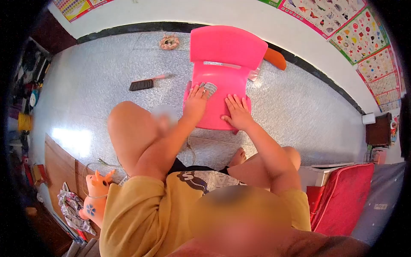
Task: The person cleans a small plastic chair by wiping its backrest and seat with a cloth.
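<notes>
The small pink plastic chair (pixel 218 81) stands on the grey speckled floor (pixel 102 85), in front of the person, near the wall with the black base strip. Its backrest is on the side away from the person. On the left part of its seat lies a grey striped cloth (pixel 209 88). The left hand (pixel 196 103) is on this cloth, with fingers close together; whether they grip it or only press it, I cannot tell. The right hand (pixel 237 112) is open and holds nothing; its palm side is down on the right part of the seat, fingers a little spread. On the floor, left of the chair, lies a brush with black bristles (pixel 141 85). Farther, near the wall, there is a round, patterned, ring-like object (pixel 169 42). An orange animal-shaped toy (pixel 97 192) is beside the person's left side.
</notes>
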A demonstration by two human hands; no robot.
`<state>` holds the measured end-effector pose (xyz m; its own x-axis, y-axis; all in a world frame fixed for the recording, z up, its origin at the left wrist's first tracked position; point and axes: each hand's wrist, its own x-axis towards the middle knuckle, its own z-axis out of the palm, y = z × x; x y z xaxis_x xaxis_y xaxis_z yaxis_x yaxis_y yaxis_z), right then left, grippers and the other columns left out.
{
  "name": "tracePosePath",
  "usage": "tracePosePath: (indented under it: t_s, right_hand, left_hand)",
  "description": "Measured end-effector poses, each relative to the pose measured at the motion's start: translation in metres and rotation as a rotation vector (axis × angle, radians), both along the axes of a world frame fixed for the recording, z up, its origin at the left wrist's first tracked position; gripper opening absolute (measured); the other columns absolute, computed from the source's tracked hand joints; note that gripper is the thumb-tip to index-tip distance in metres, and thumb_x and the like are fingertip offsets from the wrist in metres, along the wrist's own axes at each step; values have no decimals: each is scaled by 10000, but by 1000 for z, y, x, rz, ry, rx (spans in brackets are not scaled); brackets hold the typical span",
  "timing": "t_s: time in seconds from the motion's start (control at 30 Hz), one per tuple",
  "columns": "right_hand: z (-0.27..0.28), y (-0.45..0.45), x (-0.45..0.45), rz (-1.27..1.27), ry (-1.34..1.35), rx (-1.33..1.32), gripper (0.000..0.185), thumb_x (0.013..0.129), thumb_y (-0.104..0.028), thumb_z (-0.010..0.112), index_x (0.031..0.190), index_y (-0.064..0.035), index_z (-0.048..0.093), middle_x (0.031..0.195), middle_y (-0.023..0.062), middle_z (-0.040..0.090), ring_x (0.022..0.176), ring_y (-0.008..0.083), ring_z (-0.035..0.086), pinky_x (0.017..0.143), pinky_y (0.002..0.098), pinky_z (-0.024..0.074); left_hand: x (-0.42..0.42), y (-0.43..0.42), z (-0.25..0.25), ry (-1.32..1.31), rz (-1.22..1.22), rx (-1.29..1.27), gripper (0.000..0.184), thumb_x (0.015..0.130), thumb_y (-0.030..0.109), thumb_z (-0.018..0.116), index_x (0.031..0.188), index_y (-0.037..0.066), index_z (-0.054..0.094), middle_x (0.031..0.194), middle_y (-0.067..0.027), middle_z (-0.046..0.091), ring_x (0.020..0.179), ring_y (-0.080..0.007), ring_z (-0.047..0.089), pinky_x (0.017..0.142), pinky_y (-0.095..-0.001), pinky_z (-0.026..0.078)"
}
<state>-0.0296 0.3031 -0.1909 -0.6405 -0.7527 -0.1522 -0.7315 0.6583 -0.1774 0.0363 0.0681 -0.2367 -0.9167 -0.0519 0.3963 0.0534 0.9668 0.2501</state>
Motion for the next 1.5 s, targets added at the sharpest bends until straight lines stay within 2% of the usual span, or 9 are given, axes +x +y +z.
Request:
tracePosePath:
  t_s: [0.27,0.57,0.87,1.07,1.2,1.27,1.37,1.47,1.5]
  right_hand:
    - [-2,-2,0,-11,-4,53,907,960,-577,618,1601,0,338,1720,167,235,1610,332,149,1300,533,61]
    - [-4,0,-2,-1,-18,28,929,963,-583,614,1622,-12,294,1725,165,222,1616,332,124,1302,530,51]
    - [10,-5,1,-19,-50,53,915,956,-546,647,1614,-12,304,1707,184,258,1610,338,146,1300,535,69]
    - [31,-26,11,-190,-199,-248,822,936,-377,738,1552,18,363,1489,262,530,1366,421,541,1137,515,443]
    - [5,-28,7,-258,-353,-608,657,962,-184,712,1517,-2,411,1382,234,619,1229,363,646,1017,439,538]
    - [3,-27,-6,-354,-565,-735,562,984,-58,664,1501,-13,448,1366,181,643,1210,275,660,1003,392,543]
    - [-10,-17,-37,-417,-793,-922,457,988,-34,644,1425,-8,515,1328,147,665,1130,217,681,958,357,560]
    - [5,-4,-58,-450,-510,-635,417,954,-81,686,1354,-25,583,1258,195,692,1112,302,712,976,410,552]
    - [-5,-2,-62,-404,-290,-600,467,935,-112,709,1374,-29,575,1209,190,705,1057,299,726,959,429,557]
  left_hand:
    - [12,30,-24,-55,-271,17,468,951,118,542,1411,69,608,1473,-197,575,1415,-363,511,1208,-468,391]
    - [5,-13,1,-53,87,-94,394,979,186,553,1307,-7,654,1478,-201,569,1357,-364,550,1173,-463,423]
    - [24,38,14,-213,-144,-8,516,925,63,563,1439,11,559,1485,-207,560,1354,-390,562,1128,-470,480]
    - [17,50,11,-226,-58,589,560,945,41,596,1499,21,517,1413,-214,620,1261,-291,645,1038,-423,534]
    - [19,46,50,-491,9,1480,545,1010,68,568,1548,48,485,1259,-115,694,1087,-149,660,899,-309,547]
    - [17,48,29,-370,-65,1710,539,1026,77,559,1560,74,486,1186,-68,706,1003,-85,635,852,-269,532]
    - [19,46,45,-289,-2,1937,490,1018,55,550,1507,79,554,1134,-67,723,980,-127,660,881,-292,537]
    - [15,30,23,-122,78,1238,448,998,22,559,1443,61,602,1174,-80,729,1013,-171,688,921,-312,543]
    - [13,27,14,-162,66,1207,441,986,12,570,1424,52,609,1181,-88,731,1019,-184,692,929,-319,543]
